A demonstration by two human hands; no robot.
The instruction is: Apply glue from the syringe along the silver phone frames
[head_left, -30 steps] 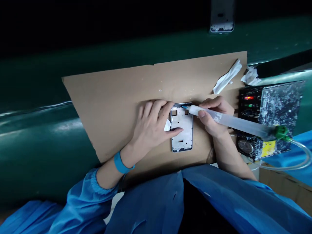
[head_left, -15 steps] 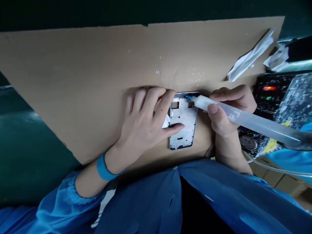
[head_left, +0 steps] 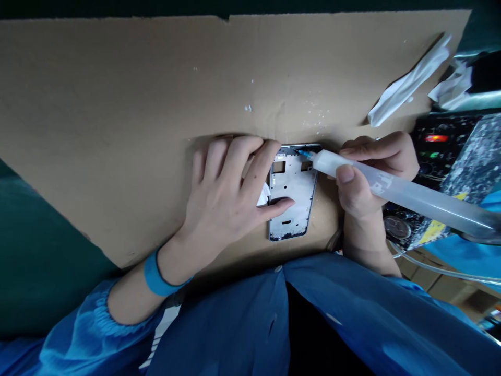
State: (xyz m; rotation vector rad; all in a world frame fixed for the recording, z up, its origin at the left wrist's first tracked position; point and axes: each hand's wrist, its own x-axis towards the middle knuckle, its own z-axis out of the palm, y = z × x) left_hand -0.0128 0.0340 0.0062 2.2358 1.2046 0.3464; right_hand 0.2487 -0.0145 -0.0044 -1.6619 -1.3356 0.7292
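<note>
While our left hand (head_left: 230, 196) presses flat on the phone frame (head_left: 291, 193) lying on the cardboard sheet (head_left: 136, 104), our right hand (head_left: 368, 175) grips the syringe (head_left: 395, 190), its tip at the frame's top edge.

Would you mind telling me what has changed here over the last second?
Mostly the view: the head camera came closer and lower, so the cardboard sheet now fills the picture. The left hand still presses the phone frame flat, and the right hand still holds the syringe dispenser with its tip at the frame's top edge. Nothing was picked up or released.
</note>
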